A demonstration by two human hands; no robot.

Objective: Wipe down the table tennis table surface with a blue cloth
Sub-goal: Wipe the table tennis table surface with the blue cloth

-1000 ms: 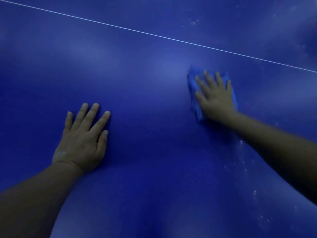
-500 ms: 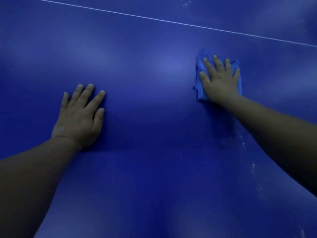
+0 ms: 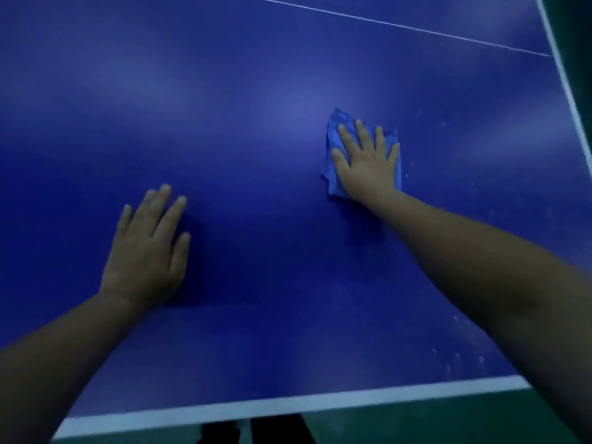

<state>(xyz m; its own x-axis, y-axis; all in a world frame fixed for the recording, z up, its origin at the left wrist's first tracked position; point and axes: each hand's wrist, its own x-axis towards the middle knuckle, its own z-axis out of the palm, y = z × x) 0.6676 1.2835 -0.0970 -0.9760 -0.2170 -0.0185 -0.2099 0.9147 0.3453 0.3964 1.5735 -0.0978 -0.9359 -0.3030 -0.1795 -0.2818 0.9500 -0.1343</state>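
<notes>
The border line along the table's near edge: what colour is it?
White, seen in the head view: the painted border line edges the dark blue table tennis table.

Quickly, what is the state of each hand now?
Left hand: open, flat on the blue table tennis table.
Right hand: open, pressing the crumpled blue cloth.

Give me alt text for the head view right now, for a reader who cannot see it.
The right hand presses a crumpled blue cloth flat onto the dark blue table tennis table, fingers spread. The left hand rests open on the bare surface nearer the white-striped near edge; pale specks dot the right side.
</notes>
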